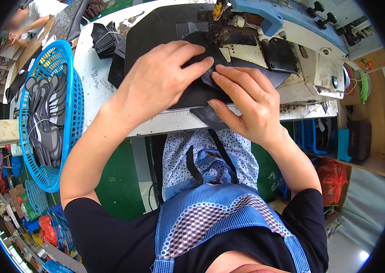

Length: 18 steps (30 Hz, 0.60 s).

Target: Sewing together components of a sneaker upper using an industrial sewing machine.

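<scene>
My left hand [167, 73] comes in over a black flat sheet [149, 38] on the work table, fingers bent, thumb and index tips close to each other on a small black piece [208, 81]. From the other side, my right hand [251, 100] rests its fingers, held together, against the same piece, with its thumb lower down. Both hands keep hold of this piece in front of the sewing machine [258, 22], whose head is blue. Its needle area is partly hidden in dark metal parts. Beside my right thumb, a dark flap [208, 117] reaches over the table's front edge.
A blue plastic basket [78, 102] at the left holds bundled dark grey cut pieces [47, 120]. Tied black pieces [103, 41] lie at the table's left. Another person [35, 20] sits at the far left. Under the table's right side are a blue crate [308, 136] and a red bag [332, 179].
</scene>
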{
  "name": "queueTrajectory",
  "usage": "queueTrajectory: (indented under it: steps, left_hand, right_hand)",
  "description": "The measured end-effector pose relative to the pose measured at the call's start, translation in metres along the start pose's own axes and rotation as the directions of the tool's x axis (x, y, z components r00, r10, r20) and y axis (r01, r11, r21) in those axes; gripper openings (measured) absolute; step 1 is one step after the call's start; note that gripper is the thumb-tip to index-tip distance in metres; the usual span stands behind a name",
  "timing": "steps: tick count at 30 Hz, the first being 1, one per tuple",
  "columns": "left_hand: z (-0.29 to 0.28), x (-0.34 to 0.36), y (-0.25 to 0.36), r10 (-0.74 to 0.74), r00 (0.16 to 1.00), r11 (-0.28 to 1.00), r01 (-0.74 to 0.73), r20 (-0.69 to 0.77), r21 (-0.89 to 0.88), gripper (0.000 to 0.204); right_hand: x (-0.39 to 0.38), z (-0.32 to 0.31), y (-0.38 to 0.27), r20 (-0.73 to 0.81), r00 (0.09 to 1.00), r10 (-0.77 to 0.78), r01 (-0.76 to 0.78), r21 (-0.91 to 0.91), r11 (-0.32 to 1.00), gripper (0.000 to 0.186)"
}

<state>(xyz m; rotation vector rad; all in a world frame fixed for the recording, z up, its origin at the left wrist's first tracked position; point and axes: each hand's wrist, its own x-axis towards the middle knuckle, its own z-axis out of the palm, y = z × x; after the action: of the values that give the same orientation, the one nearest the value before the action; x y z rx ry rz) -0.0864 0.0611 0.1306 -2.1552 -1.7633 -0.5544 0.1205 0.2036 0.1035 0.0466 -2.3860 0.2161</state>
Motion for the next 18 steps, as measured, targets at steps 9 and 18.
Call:
queueTrajectory:
  steps: [9,18]
  left_hand:
    - [0.0,0.0,-0.046,0.105,0.993,0.994,-0.105,0.061,0.002,0.053]
    - [-0.001,0.009,-0.068,0.11,0.99,0.992,-0.115,0.088,0.053,0.055]
  right_hand:
    - [0.014,0.008,-0.011,0.018,1.0,-0.009,0.01,-0.057,0.998,0.049]
    - [0.019,0.022,-0.019,0.013,0.999,0.039,-0.038,-0.09,0.995,0.053]
